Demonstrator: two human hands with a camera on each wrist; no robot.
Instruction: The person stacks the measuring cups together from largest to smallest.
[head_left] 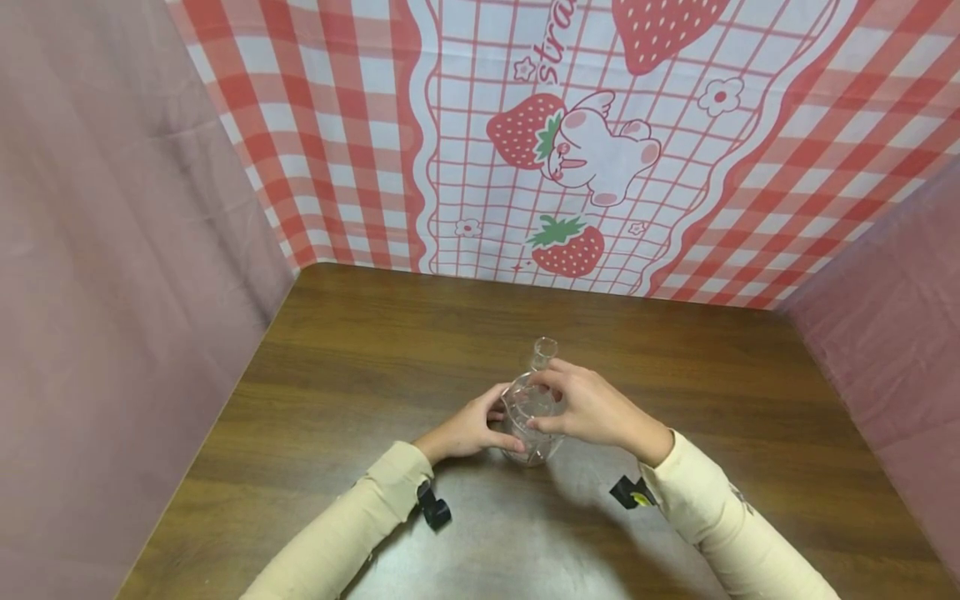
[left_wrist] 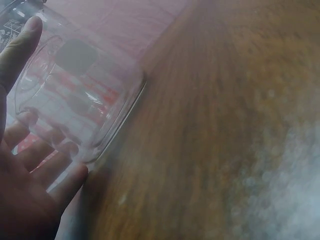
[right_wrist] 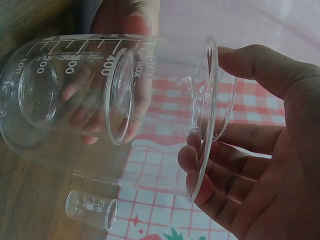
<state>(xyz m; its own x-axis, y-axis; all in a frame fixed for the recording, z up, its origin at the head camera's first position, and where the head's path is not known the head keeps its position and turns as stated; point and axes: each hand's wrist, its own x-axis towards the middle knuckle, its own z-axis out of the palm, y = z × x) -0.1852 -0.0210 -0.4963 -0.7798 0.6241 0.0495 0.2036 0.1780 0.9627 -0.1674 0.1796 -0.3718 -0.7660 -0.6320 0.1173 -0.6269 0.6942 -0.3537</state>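
A large clear glass beaker (right_wrist: 107, 57) with white graduations stands on the table. My left hand (head_left: 476, 427) holds it from the side, its thumb and fingers (left_wrist: 30, 37) on opposite sides of the glass. At the mouth, my right hand (head_left: 592, 407) pinches the rim of a smaller clear glass beaker (right_wrist: 234, 102); the right fingertips (right_wrist: 189, 159) reach over the large beaker's rim. Another glass rim (right_wrist: 120, 135) shows inside the large beaker. Overlapping transparent glass partly hides where the inner pieces meet.
Just behind the large beaker stands a small marked glass beaker (head_left: 545, 354). The wooden table (head_left: 360, 350) meets a strawberry-patterned cloth (head_left: 570, 200) at the back. Pink curtains (head_left: 127, 292) hang at both sides. Black wrist mounts (head_left: 433, 506) stick out from the sleeves.
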